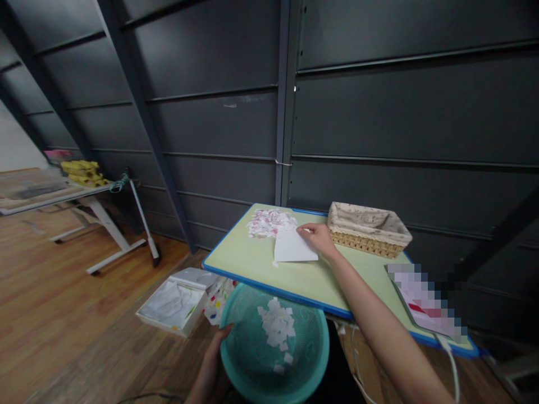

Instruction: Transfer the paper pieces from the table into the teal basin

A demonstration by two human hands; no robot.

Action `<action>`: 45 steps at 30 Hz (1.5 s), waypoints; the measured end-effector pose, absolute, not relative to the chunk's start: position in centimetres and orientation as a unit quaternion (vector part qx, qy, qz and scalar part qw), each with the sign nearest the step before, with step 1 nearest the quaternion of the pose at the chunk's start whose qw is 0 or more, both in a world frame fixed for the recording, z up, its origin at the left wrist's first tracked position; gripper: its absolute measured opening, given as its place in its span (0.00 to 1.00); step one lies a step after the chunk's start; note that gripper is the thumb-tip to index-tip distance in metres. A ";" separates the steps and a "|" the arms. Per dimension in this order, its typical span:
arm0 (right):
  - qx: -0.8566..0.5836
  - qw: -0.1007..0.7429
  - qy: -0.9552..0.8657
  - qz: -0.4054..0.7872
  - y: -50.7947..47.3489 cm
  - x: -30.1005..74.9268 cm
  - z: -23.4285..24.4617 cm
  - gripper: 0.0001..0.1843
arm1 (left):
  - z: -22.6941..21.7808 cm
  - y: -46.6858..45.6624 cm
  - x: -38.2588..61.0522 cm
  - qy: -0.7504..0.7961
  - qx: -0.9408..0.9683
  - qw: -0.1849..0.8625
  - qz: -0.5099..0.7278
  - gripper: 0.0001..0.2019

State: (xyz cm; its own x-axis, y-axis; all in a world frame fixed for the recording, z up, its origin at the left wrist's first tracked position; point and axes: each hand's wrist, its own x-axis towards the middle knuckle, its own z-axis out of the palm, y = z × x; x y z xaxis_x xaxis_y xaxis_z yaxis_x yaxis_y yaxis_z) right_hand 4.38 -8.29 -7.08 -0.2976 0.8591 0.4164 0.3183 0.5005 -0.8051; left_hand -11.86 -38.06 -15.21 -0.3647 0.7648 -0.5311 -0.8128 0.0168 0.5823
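Note:
My right hand (pixel 319 238) pinches the upper right part of a white sheet of card or paper (pixel 292 247) on the yellow-green tabletop (pixel 236 252). A heap of small white and reddish paper pieces (pixel 269 222) lies just behind that sheet. Below the table's front edge, my left hand (pixel 219 342) grips the left rim of a green plastic mesh basket (pixel 314 359). Inside the basket are many small white paper squares (pixel 275 322). Most of my left hand's fingers are hidden by the rim.
A lined wicker basket (pixel 364 238) stands at the table's back right. Nearer me on the right lies a flat, blurred-out object (pixel 425 306) with a white cable. An open white box (pixel 172 306) sits on the floor at left. Beyond it is another table (pixel 96 191).

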 end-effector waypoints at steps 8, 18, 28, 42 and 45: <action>-0.401 0.434 -0.744 0.312 -8.3 4.7 -6.9 0.16 | -15.6 -38.2 -11.8 0.453 -0.022 0.563 0.691 0.12; -0.379 0.424 -0.747 0.343 -8.4 5.0 -6.6 0.17 | -14.7 -37.9 -11.5 0.467 -0.049 0.542 0.697 0.16; -0.368 0.395 -0.764 0.354 -9.0 4.4 -6.7 0.17 | -15.7 -38.2 -11.9 0.452 -0.033 0.559 0.694 0.20; -0.355 0.416 -0.696 0.465 -9.7 3.5 -7.2 0.22 | -14.3 -38.4 -11.5 0.448 -0.039 0.567 0.691 0.33; -0.422 0.476 -0.685 0.356 -8.1 4.8 -6.7 0.18 | -14.1 -38.3 -11.5 0.458 -0.048 0.556 0.692 0.32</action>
